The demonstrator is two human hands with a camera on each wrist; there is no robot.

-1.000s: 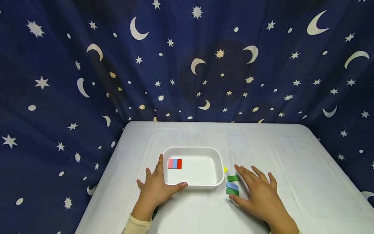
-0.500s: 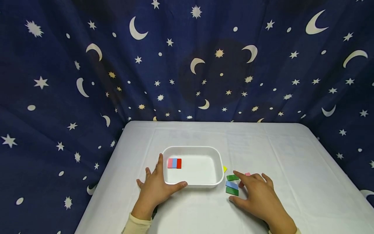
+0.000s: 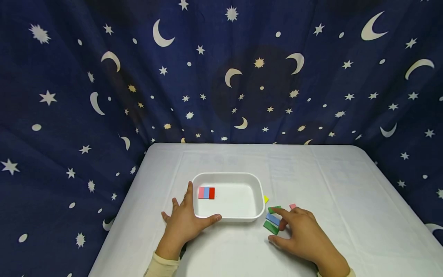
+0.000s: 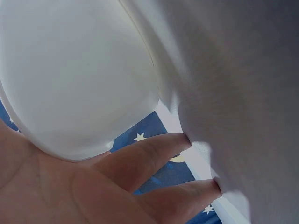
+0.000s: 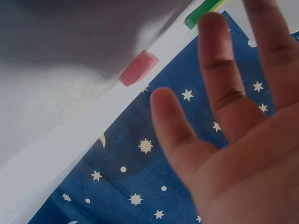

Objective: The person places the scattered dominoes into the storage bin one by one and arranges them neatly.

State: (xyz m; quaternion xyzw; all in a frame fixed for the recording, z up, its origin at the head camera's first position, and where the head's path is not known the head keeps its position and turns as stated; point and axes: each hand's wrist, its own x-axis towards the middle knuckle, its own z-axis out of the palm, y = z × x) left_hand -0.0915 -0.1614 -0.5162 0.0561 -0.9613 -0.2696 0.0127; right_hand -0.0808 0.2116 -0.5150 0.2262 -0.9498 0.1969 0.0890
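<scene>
A white tray (image 3: 238, 206) stands on the table, with pink (image 3: 201, 193), light blue (image 3: 206, 193) and red (image 3: 212, 193) blocks side by side at its left end. My left hand (image 3: 181, 225) lies spread against the tray's left side, thumb along the front rim. My right hand (image 3: 301, 232) reaches over loose blocks right of the tray. Its index fingertip is at a green block (image 3: 275, 209); a light blue block (image 3: 272, 219) and another green block (image 3: 271, 227) lie between index finger and thumb. In the right wrist view its visible fingers are loosely extended.
A yellow block (image 3: 266, 199) shows partly past the tray's right edge. Beyond the right hand lies a pink block (image 3: 292, 206). The white-covered table (image 3: 332, 184) meets a dark blue curtain (image 3: 214, 77) with moons and stars at its far edge.
My right hand's fingers have drawn in over the loose blocks, uncovering the pink one behind. The light blue and nearer green blocks have turned and shifted slightly left. My left hand stays at the tray.
</scene>
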